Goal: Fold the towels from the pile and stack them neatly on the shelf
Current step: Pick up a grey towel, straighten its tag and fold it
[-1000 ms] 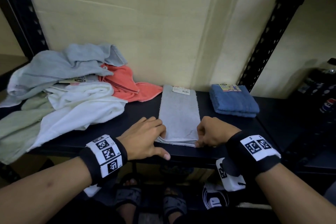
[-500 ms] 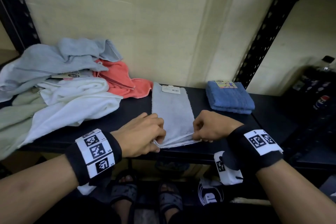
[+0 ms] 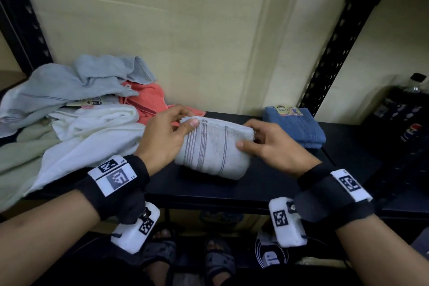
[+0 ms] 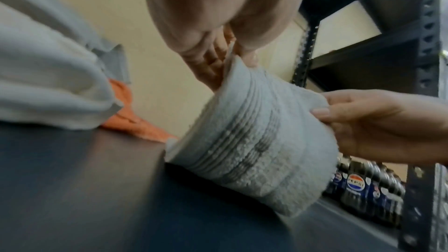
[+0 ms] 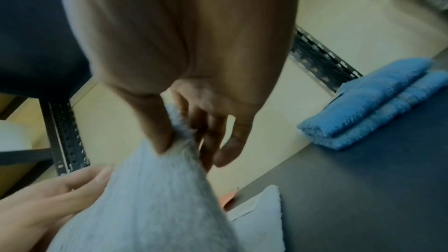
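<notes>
Both hands pinch the grey striped towel [image 3: 213, 148] by its corners, left hand [image 3: 162, 137] and right hand [image 3: 276, 146]. Probably carrying that edge over for another fold on the black shelf [image 3: 232, 190].

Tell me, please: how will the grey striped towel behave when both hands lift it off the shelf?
The grey striped towel will probably sag: it already curves limply between the left hand and the right hand. It looks light, since fingertip pinches carry its raised edge. Its loose fold may fall open unless supported.
</notes>
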